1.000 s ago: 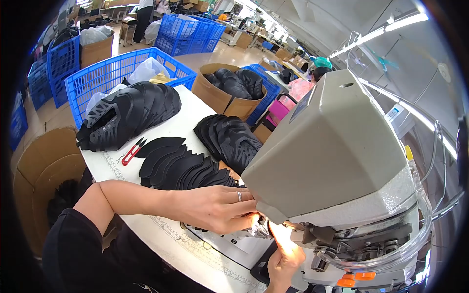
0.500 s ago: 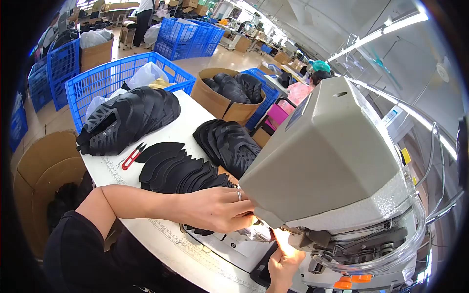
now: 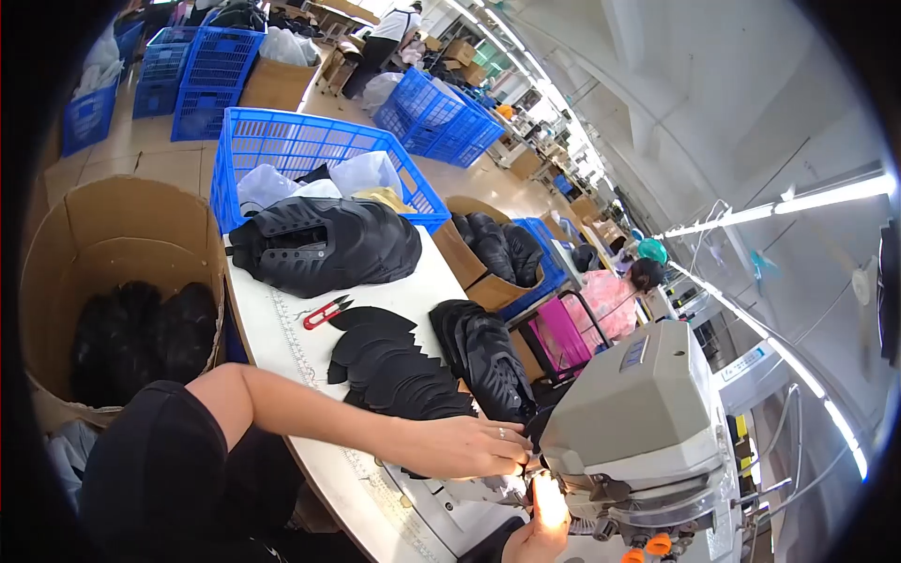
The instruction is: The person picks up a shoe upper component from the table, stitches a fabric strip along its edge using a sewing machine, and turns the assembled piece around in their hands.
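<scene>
My left hand (image 3: 469, 446), with a ring on one finger, reaches across to the needle area of a grey-beige sewing machine (image 3: 624, 399). Its fingers are bent and close together; a dark piece shows beside the fingertips, but what they grip is hidden. Just below the machine head is my right hand (image 3: 537, 533), fingers together and washed out by the lamp's glare; its hold is unclear. Next to my left forearm, flat black cut pieces (image 3: 394, 371) lie in an overlapping row. Beyond them rests a stack of black shoe uppers (image 3: 481, 357).
Red-handled thread snips (image 3: 326, 312) lie on the white table (image 3: 282, 324). More nested black uppers (image 3: 328, 242) sit by a blue crate (image 3: 310, 131) holding plastic bags. Cardboard bins (image 3: 113, 206) with black items stand left and behind. A person in pink (image 3: 605, 305) sits beyond.
My view has swung, so the machine looks smaller and lower, and the table goods appear farther right. Both hands remain by the needle area; a dark piece now shows past my left fingertips.
</scene>
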Available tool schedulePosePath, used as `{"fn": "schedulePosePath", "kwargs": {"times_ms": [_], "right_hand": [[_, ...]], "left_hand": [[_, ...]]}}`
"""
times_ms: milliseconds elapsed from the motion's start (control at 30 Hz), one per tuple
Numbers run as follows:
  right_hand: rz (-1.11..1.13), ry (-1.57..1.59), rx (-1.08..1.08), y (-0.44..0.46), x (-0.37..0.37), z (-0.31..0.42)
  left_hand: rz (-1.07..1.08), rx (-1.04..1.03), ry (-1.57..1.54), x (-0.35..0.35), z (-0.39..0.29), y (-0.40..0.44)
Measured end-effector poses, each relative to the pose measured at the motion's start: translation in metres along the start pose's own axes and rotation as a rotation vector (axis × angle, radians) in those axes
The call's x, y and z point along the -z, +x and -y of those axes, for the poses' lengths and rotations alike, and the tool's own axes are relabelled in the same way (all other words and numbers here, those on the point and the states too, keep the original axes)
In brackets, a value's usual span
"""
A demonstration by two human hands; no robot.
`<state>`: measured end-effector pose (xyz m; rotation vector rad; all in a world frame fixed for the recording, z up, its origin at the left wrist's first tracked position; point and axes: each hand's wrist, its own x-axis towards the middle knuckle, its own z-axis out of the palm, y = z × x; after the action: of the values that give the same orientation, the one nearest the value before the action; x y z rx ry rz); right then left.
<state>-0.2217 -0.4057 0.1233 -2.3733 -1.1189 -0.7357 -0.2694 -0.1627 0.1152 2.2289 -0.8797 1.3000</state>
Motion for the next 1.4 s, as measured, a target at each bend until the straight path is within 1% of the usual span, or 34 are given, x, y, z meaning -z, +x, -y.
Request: {"fn": "schedulePosePath", "kwargs": {"times_ms": [33, 67, 100, 167, 200, 233, 267, 300, 333, 367, 400, 433, 467, 500, 533, 567, 633, 700, 733, 767, 833, 967, 1000, 1033, 1100, 1133, 1233, 1333, 1400], "right_hand": [[-0.005, -0.018, -0.033, -0.001, -0.001, 0.000], [0.042, -0.067, -0.153, 0.000, -0.001, 0.002], [-0.060, -0.091, -0.093, -0.004, 0.006, 0.007], [-0.124, -0.153, -0.167, -0.003, 0.027, 0.026], [-0.224, -0.224, -0.128, -0.019, 0.039, 0.038], [-0.311, -0.279, -0.049, -0.024, 0.044, 0.057], [-0.190, -0.285, -0.090, -0.030, 0.058, 0.084], [-0.182, -0.116, -0.055, -0.039, 0.052, 0.096], [-0.036, -0.164, -0.027, -0.053, 0.047, 0.108], [0.083, 0.043, 0.086, -0.059, 0.041, 0.109], [0.319, 0.141, -0.070, -0.053, 0.053, 0.118], [0.290, 0.257, -0.158, -0.059, 0.053, 0.115], [0.251, 0.374, -0.243, -0.065, 0.054, 0.112], [-0.055, 0.489, -0.259, -0.079, 0.036, 0.096], [-0.204, 0.326, -0.243, -0.083, 0.036, 0.076], [-0.228, 0.006, -0.225, -0.076, 0.043, 0.068], [-0.218, 0.074, -0.322, -0.074, 0.031, 0.049], [-0.075, 0.561, -0.590, -0.081, 0.019, 0.040], [-0.079, 0.499, -0.525, -0.076, 0.015, 0.041], [-0.067, 0.491, -0.508, -0.075, 0.012, 0.041], [-0.043, 0.481, -0.476, -0.072, 0.006, 0.041], [-0.075, 0.327, -0.441, -0.062, -0.010, 0.043], [-0.111, 0.377, -0.437, -0.062, -0.015, 0.036], [-0.077, 0.680, -0.521, -0.066, -0.016, 0.031], [0.003, 1.287, -0.672, -0.078, -0.014, 0.023], [-0.016, 1.362, -0.705, -0.081, -0.019, 0.022], [-0.078, 1.412, -0.788, -0.080, -0.027, 0.023], [-0.078, 1.481, -0.795, -0.083, -0.032, 0.019], [-0.059, 1.439, -0.801, -0.082, -0.030, 0.021]], "left_hand": [[-0.039, 0.035, -0.052, 0.004, -0.010, -0.004], [-0.020, 0.152, -0.108, 0.005, -0.024, -0.013], [-0.014, 0.246, -0.227, 0.001, -0.037, -0.023], [0.033, 0.429, -0.482, -0.010, -0.058, -0.043], [0.293, 0.686, -0.917, -0.019, -0.070, -0.050], [0.248, 0.752, -1.153, -0.027, -0.074, -0.049], [0.201, 0.839, -1.392, -0.035, -0.078, -0.048], [0.147, 0.944, -1.630, -0.041, -0.084, -0.046], [0.140, 0.933, -1.643, -0.043, -0.085, -0.041], [0.133, 0.921, -1.656, -0.044, -0.086, -0.036], [0.143, 0.954, -1.575, -0.044, -0.085, -0.032], [0.144, 0.979, -1.486, -0.043, -0.084, -0.030], [0.122, 1.116, -1.491, -0.047, -0.084, -0.036], [0.091, 1.250, -1.482, -0.050, -0.081, -0.042], [0.119, 1.329, -1.627, -0.048, -0.078, -0.047], [0.209, 1.444, -1.703, -0.039, -0.076, -0.046], [0.392, 1.485, -1.710, -0.030, -0.072, -0.047], [0.358, 1.153, -1.433, -0.038, -0.073, -0.049], [0.336, 0.987, -1.285, -0.040, -0.072, -0.046], [0.333, 0.934, -1.148, -0.034, -0.072, -0.039], [0.299, 0.806, -0.747, -0.030, -0.068, -0.035], [0.228, 0.740, -0.483, -0.040, -0.079, -0.025], [0.232, 0.705, -0.530, -0.042, -0.074, -0.028], [0.233, 0.670, -0.582, -0.046, -0.070, -0.031], [0.273, 0.951, -1.213, -0.045, -0.071, -0.035], [0.286, 1.082, -1.534, -0.046, -0.071, -0.037], [0.270, 1.120, -1.522, -0.051, -0.068, -0.040], [0.245, 1.162, -1.516, -0.052, -0.069, -0.044], [0.246, 1.180, -1.524, -0.050, -0.069, -0.047]]}}
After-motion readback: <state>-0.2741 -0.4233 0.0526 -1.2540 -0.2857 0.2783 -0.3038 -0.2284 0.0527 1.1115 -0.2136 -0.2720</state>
